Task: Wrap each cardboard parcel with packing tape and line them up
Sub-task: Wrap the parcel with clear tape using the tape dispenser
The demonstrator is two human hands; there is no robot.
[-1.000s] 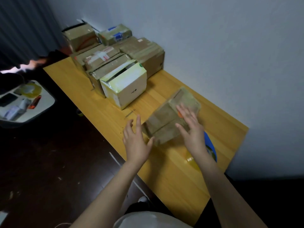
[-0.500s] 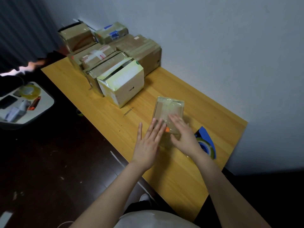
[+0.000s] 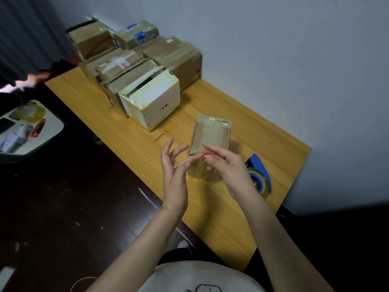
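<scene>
A small cardboard parcel (image 3: 211,138), glossy with clear tape, stands on the wooden table (image 3: 263,131) in front of me. My right hand (image 3: 229,167) hovers at its near top edge with fingers fairly straight, the fingertips just touching the tape. My left hand (image 3: 174,167) is raised beside the parcel's near left corner, fingers spread and relaxed, holding nothing. A blue tape dispenser (image 3: 260,175) with a clear roll lies on the table just right of my right wrist, partly hidden by it.
A taped white box (image 3: 151,102) and several taped brown parcels (image 3: 174,55) are grouped at the table's far end by the wall. A side stand (image 3: 52,131) at left holds a tape roll (image 3: 31,111) and an orange cutter (image 3: 37,128). Another person's hand (image 3: 40,75) shows at far left.
The parcel was turned and set down on the table. Both hands have lifted from pressing its top; the left hand has drawn off to the left with fingers spread.
</scene>
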